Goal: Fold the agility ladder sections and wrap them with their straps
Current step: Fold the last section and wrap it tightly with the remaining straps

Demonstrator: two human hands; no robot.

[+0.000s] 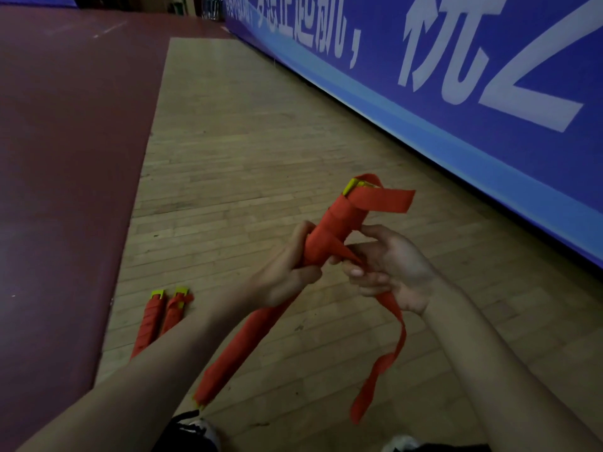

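A folded ladder bundle [339, 220], yellow rungs wound in red strap, slants up over the wooden floor at centre. My left hand [287, 269] grips its middle from the left. My right hand [388, 272] pinches the red strap [390, 324] just beside the bundle; the strap's loose tail hangs down from that hand to the lower right. A short strap end sticks out near the bundle's yellow top. Two wrapped bundles [156, 316] lie side by side on the floor at lower left, partly hidden by my left forearm.
A blue banner wall [456, 93] with white characters runs along the right. Dark red flooring [65, 158] borders the wooden strip [228, 141] on the left. Black-and-white shoes [199, 432] show at the bottom edge.
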